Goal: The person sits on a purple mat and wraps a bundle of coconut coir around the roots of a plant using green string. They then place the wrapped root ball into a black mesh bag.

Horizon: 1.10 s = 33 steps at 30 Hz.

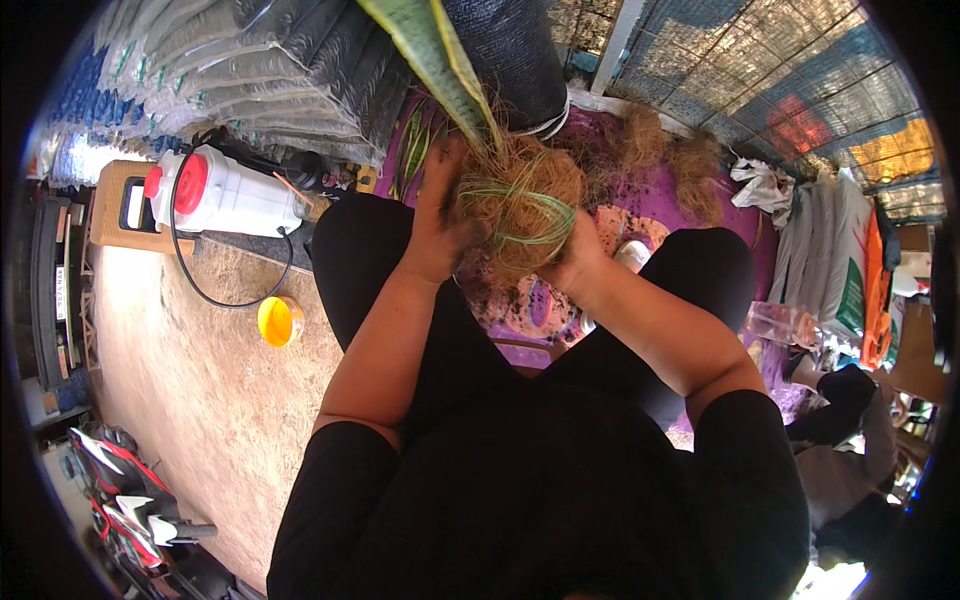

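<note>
A ball of brown coconut fibre (517,202) is wound with thin green twine (536,196), and long yellow-edged snake plant leaves (439,60) rise from its top. My left hand (442,217) lies along the ball's left side, dark with soil, its fingers apart; whether it presses on the fibre is hard to tell. On the lower right, my right hand (576,253) holds the ball, its fingers partly hidden behind the fibre. Beneath is a purple mat (592,169) strewn with dark soil. Loose clumps of fibre (694,176) lie on it to the right.
Left are a white sprayer tank (232,191) with a black hose, and a yellow cup (280,321) on the floor. A black roll (510,60) stands ahead beside stacked plastic sheets (300,67). At right are white sacks (825,247), a clear plastic container (780,322) and another person (847,442).
</note>
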{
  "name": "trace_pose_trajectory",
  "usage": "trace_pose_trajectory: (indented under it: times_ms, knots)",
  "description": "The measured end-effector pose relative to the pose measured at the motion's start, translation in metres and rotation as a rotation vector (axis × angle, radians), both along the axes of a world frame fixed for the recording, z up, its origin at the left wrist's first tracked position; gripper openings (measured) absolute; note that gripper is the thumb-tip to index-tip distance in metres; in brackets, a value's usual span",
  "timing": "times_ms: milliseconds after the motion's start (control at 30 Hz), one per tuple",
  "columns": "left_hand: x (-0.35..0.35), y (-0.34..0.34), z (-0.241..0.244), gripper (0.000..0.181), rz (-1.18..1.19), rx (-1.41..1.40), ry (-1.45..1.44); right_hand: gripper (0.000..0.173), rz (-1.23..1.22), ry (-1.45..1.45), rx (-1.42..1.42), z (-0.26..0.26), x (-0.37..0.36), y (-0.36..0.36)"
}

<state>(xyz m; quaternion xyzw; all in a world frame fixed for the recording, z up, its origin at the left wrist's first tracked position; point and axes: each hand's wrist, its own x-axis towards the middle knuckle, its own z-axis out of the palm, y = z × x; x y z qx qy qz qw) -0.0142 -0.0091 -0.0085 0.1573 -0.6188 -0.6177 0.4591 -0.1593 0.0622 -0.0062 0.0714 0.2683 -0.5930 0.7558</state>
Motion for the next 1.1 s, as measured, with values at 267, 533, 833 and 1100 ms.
trace_pose_trajectory:
  times_ms: [267, 533, 833, 1100]
  knots:
    - [-0.01, 0.017, 0.013, 0.079, -0.075, 0.528, 0.35, 0.024, -0.257, 0.211, -0.194, -0.006, -0.017, -0.013]
    - [-0.015, 0.008, 0.007, 0.093, -0.165, 0.505, 0.214, 0.018, -0.281, 0.353, -0.179, -0.006, -0.014, -0.012]
    - [-0.011, 0.001, 0.003, 0.069, -0.115, 0.542, 0.268, 0.019, -0.161, 0.333, -0.215, -0.001, -0.016, -0.014]
    - [-0.002, 0.003, 0.011, 0.056, -0.022, 0.56, 0.408, 0.013, -0.142, 0.613, -0.248, -0.026, -0.019, -0.019]
